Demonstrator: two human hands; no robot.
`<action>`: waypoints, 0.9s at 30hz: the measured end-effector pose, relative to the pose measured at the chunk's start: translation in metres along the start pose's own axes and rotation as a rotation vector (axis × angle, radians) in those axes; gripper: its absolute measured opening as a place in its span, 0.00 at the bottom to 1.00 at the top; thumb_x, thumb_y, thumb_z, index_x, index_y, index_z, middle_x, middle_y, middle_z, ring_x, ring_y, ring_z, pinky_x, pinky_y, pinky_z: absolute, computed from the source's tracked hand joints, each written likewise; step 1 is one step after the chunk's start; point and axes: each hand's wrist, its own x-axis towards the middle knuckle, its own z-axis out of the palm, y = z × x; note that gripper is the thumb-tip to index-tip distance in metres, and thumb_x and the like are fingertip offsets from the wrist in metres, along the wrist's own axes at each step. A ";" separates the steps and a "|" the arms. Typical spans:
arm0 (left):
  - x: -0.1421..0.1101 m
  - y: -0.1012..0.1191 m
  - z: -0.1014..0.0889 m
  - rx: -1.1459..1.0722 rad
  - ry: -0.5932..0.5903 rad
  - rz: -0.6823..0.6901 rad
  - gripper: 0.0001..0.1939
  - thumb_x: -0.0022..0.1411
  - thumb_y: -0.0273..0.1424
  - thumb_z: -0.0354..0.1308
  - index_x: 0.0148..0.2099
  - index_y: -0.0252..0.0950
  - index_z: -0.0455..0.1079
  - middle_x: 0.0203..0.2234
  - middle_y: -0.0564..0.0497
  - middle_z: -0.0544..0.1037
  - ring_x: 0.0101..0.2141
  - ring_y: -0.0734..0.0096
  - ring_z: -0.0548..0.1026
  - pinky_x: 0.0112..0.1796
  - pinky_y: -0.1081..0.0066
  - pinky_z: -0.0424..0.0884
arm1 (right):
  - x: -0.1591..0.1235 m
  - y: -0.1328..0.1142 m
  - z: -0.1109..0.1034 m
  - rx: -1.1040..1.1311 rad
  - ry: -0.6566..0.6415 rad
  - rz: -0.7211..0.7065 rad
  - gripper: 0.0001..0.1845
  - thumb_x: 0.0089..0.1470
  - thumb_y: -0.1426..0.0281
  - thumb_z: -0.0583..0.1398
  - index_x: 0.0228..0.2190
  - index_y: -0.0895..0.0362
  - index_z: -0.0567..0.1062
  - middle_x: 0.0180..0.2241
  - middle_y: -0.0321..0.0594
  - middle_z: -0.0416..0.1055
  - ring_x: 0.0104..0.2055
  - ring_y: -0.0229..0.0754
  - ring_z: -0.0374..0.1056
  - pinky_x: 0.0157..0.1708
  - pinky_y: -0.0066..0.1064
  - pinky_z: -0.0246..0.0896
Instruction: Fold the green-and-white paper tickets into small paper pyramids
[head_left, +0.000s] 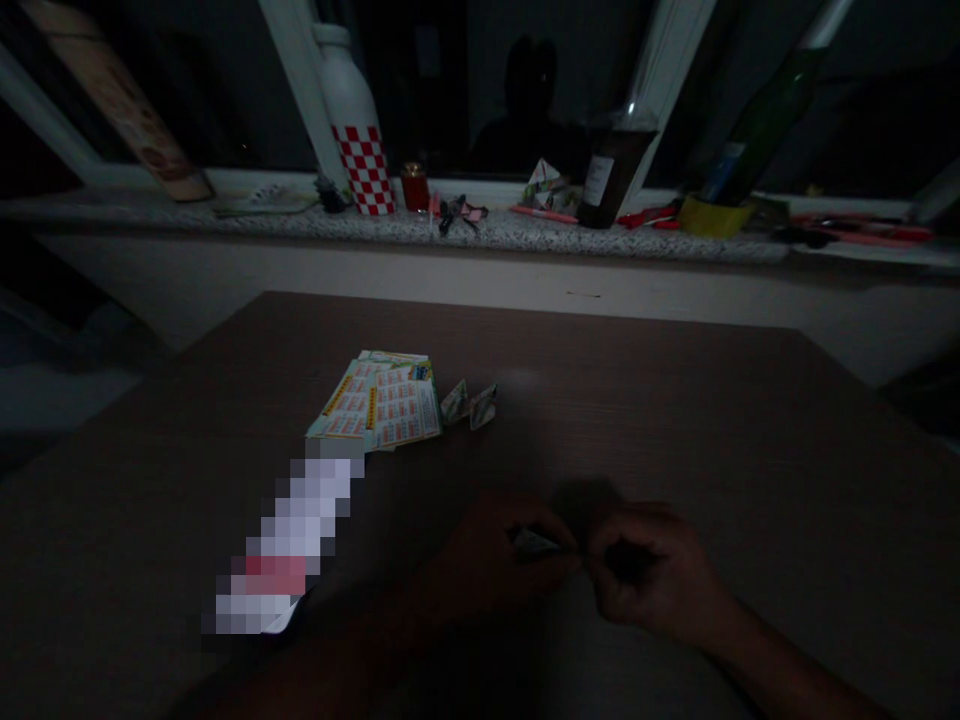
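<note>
Left hand (510, 550) low centre over the table (675, 410), thumb and fingers pinching a small paper piece (534, 541). Paper sits in the gap of that grip: visible part is a pale wedge, long axis roughly left-right, narrow end pointing right and slightly near. Rest of it hidden. Right hand (649, 570) just right, fingers curled, thumb and fingertips pressed together and meeting the left fingertips; too dark to tell if it grips paper too. Far-left of hands: two folded paper pieces (484, 408), tilted, right beside fanned printed slips (405, 408). Pixelated slab (300, 540) nearer, long axis near-left to far-right.
</note>
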 end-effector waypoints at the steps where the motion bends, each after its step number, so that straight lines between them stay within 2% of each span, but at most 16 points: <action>1: 0.000 0.000 -0.001 -0.022 0.008 -0.046 0.10 0.51 0.30 0.64 0.37 0.32 0.76 0.29 0.51 0.78 0.31 0.72 0.74 0.33 0.77 0.66 | 0.000 0.001 0.000 -0.024 0.022 -0.012 0.07 0.36 0.80 0.57 0.18 0.57 0.68 0.15 0.31 0.64 0.16 0.32 0.61 0.17 0.22 0.53; 4: 0.000 -0.002 -0.002 -0.063 0.005 -0.156 0.16 0.48 0.34 0.66 0.39 0.33 0.76 0.29 0.52 0.79 0.31 0.71 0.73 0.31 0.77 0.65 | -0.001 0.002 -0.001 -0.051 0.054 -0.028 0.07 0.38 0.80 0.58 0.19 0.56 0.68 0.17 0.33 0.66 0.18 0.34 0.64 0.19 0.24 0.57; 7: 0.001 -0.004 0.000 -0.049 0.003 -0.196 0.16 0.50 0.38 0.64 0.37 0.32 0.77 0.28 0.50 0.79 0.30 0.70 0.73 0.30 0.76 0.65 | -0.001 0.001 -0.002 -0.035 0.061 -0.048 0.07 0.40 0.80 0.58 0.20 0.56 0.69 0.18 0.34 0.68 0.19 0.35 0.66 0.20 0.25 0.59; 11: 0.001 -0.003 0.002 -0.018 0.011 -0.247 0.14 0.51 0.38 0.63 0.36 0.33 0.78 0.28 0.51 0.80 0.30 0.69 0.74 0.29 0.75 0.65 | 0.000 -0.001 -0.001 -0.034 0.052 -0.042 0.06 0.42 0.79 0.58 0.20 0.56 0.69 0.18 0.34 0.68 0.19 0.35 0.66 0.19 0.25 0.58; 16: 0.001 -0.003 0.002 0.034 0.002 -0.112 0.09 0.55 0.33 0.61 0.36 0.34 0.78 0.30 0.51 0.81 0.32 0.69 0.76 0.33 0.76 0.67 | -0.001 0.002 0.002 -0.032 0.035 0.009 0.08 0.37 0.80 0.57 0.20 0.55 0.68 0.17 0.31 0.66 0.18 0.34 0.62 0.19 0.24 0.55; 21: -0.001 -0.006 0.002 0.113 -0.030 -0.069 0.10 0.56 0.34 0.60 0.34 0.33 0.78 0.27 0.50 0.80 0.29 0.70 0.76 0.31 0.76 0.66 | -0.002 0.003 0.004 -0.006 -0.024 0.046 0.09 0.35 0.81 0.55 0.20 0.55 0.66 0.17 0.31 0.64 0.19 0.34 0.61 0.19 0.25 0.53; 27: -0.001 -0.007 0.002 0.148 -0.044 -0.013 0.11 0.57 0.35 0.59 0.33 0.32 0.78 0.26 0.50 0.80 0.28 0.72 0.75 0.29 0.77 0.65 | -0.002 0.002 0.007 0.013 -0.028 0.040 0.09 0.34 0.81 0.55 0.19 0.55 0.65 0.17 0.31 0.62 0.19 0.34 0.60 0.20 0.25 0.51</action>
